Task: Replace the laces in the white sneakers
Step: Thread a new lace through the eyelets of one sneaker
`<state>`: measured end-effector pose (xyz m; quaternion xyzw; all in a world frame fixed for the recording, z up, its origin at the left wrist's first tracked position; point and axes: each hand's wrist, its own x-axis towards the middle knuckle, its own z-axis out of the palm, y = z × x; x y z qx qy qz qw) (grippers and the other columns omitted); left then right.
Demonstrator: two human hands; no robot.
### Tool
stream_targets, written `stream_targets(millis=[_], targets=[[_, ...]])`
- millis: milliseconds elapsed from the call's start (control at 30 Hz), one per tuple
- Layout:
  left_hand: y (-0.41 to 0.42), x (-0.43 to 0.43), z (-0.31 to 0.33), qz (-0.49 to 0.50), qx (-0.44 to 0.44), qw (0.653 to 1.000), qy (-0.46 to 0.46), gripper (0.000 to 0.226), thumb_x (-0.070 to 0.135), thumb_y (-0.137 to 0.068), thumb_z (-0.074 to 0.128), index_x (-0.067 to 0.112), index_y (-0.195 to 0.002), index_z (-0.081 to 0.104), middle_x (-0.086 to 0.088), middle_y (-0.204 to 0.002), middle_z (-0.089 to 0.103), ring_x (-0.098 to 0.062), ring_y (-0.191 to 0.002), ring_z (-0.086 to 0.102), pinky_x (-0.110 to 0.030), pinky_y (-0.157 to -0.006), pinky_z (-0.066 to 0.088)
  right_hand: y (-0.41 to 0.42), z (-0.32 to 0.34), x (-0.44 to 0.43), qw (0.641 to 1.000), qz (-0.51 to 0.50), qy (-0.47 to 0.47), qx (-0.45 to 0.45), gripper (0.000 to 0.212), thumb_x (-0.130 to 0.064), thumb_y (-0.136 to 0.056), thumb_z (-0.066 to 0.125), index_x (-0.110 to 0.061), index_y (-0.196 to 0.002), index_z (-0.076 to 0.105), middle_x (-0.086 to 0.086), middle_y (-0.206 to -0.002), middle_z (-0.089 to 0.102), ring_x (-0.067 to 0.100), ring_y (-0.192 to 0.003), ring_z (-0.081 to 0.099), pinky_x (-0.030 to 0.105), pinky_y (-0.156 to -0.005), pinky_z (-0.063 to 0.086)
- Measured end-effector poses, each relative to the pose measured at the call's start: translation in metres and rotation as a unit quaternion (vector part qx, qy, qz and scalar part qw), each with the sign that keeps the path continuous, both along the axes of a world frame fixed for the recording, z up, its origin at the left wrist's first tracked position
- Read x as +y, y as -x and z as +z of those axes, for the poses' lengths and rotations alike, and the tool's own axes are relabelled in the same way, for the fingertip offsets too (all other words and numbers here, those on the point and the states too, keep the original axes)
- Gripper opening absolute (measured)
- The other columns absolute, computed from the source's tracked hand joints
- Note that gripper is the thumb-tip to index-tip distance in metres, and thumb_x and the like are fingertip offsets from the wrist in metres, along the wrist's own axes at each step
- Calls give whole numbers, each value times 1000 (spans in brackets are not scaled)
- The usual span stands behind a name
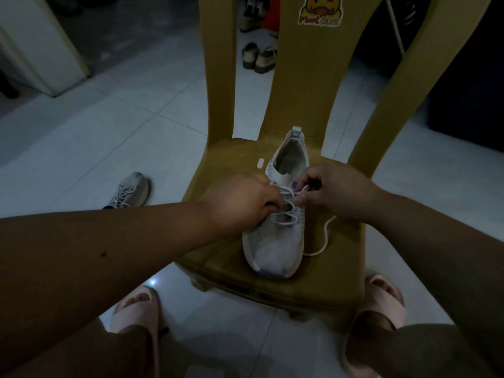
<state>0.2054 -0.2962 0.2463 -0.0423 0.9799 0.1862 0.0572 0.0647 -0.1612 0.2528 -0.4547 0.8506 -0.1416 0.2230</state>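
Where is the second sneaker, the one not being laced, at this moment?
In the head view the second sneaker lies on the tiled floor, left of the chair seat and just beyond the left forearm.

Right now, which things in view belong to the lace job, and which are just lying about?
Job: white sneaker on the chair seat; its white lace, loose end trailing on the seat; left hand and right hand, both gripping it; second sneaker on the floor.
Lying about: sandals behind the chair; duck sticker; pink slippers on the feet.
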Motion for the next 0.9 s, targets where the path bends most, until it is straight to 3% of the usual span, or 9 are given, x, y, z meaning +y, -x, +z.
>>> stream_targets(millis=[133, 200, 333, 533, 733, 900], targets=[[4, -1, -8, 0, -18, 1000, -4, 14, 17, -92, 55, 31, -94, 54, 8, -94, 39, -3, -76, 41, -15, -61, 34, 0, 0, 1, 1000, 6, -1, 1, 16, -41, -78, 73, -32, -88, 64, -13, -82, 61, 8, -79, 58, 30, -68, 48], [4, -3, -8, 11, -32, 998, -48, 14, 17, -95, 49, 29, -87, 48, 7, -94, 39, -5, -79, 43, -16, -63, 36, 1, 0, 1, 1000, 9, -11, 10, 15, -42, -78, 73, -33, -85, 63, -13, -83, 61, 8, -80, 58, 30, -68, 48], [1, -8, -6, 31, -50, 991, -117, 12, 17, -96, 45, 20, -93, 56, 5, -94, 45, -8, -85, 45, -15, -69, 36, -1, 0, 0, 1000, 15, -17, 12, 16, -43, -77, 73, -32, -85, 65, -14, -82, 61, 7, -80, 57, 31, -70, 49], [-7, -8, -10, 59, -19, 986, -154, 10, 24, -92, 57, 34, -90, 54, 18, -90, 45, -3, -85, 49, -11, -67, 38, -10, 8, 5, 998, -10, 53, -26, 12, -38, -79, 72, -40, -79, 61, -15, -80, 62, 5, -77, 57, 32, -71, 50], [-7, -5, -5, 48, -15, 991, -127, 14, 24, -87, 64, 33, -93, 56, 18, -86, 42, 1, -76, 44, -7, -62, 33, -28, 9, 0, 999, 20, -23, -11, 12, -38, -81, 71, -34, -75, 62, -15, -73, 61, 2, -65, 55, 19, -52, 36], [-4, -7, -7, 32, -26, 993, -112, 16, 22, -86, 65, 23, -103, 63, 7, -98, 50, -7, -89, 49, -12, -69, 38, -27, 8, 2, 999, -3, 5, -42, 13, -31, -91, 61, -27, -78, 60, -10, -72, 58, 2, -59, 49, 15, -49, 32]])
